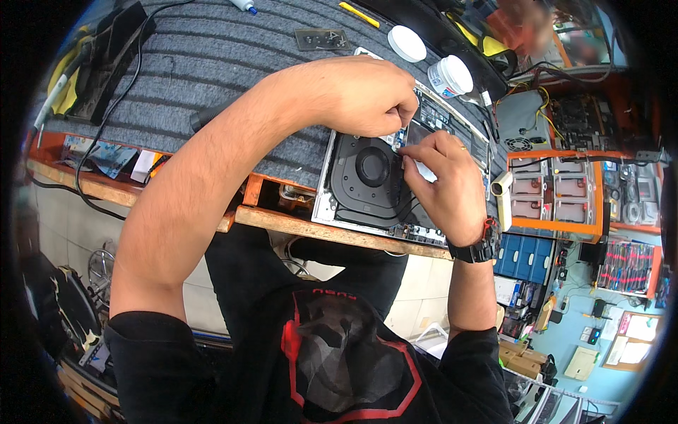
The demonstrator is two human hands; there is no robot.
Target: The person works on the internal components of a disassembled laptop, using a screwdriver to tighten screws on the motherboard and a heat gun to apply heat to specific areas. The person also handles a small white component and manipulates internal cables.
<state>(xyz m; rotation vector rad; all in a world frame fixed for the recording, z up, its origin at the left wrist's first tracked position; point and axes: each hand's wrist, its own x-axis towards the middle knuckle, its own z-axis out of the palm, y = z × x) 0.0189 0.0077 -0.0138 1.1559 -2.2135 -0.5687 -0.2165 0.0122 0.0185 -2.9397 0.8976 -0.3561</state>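
An opened laptop chassis [323, 209] with a pale rim lies at the table's front edge, its inner parts exposed. The round black fan [346, 185] takes up its left part, with circuit boards showing behind and in front. My left hand [371, 95] reaches across above the chassis, fingers curled down at the board behind the fan; its fingertips are mostly hidden. Close by, my right hand [448, 180] hangs over the right side of the fan, thumb and index finger pinched together near its edge. Whatever either hand grips is too small or hidden to name.
Behind the laptop stand a white jar [452, 76] and its round lid [407, 44]. A small dark tray [321, 39] with tiny parts and a yellow stick tool [359, 15] lie farther back. A black cable [129, 85] crosses the left side. Orange-framed compartments [558, 227] stand right.
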